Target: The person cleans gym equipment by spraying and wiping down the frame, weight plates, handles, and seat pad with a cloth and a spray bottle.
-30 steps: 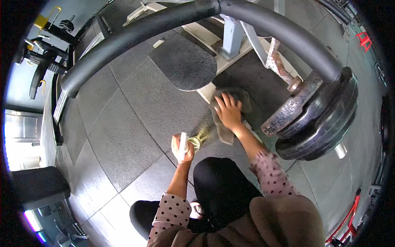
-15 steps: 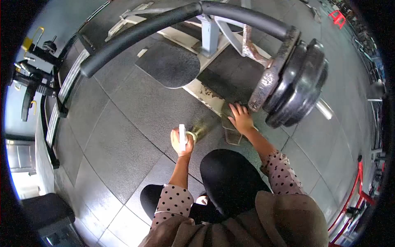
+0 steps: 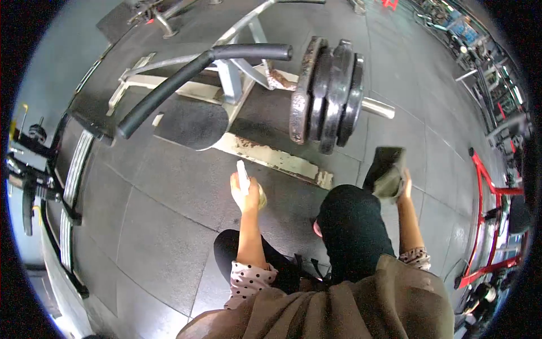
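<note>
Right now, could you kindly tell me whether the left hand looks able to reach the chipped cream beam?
Probably yes: the chipped cream beam lies just ahead of the left hand, and only the spray bottle it holds seems in the way.

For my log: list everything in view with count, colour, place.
Bottle: one, white head, centre
Cloth: one, dark grey, right of centre
Machine: one, cream and black, ahead
Weights: at least three, black, on machine
Rack: one, red, far right
Floor tiles: many, grey, underfoot
Other gear: too many to count, mixed, edges
Overgarment: one, brown, bottom
Sleeves: two, pale, dotted, forearms
Trousers: one, black, below
Left hand: one, bare, fingers around bottle
Right hand: one, bare, holding cloth
</note>
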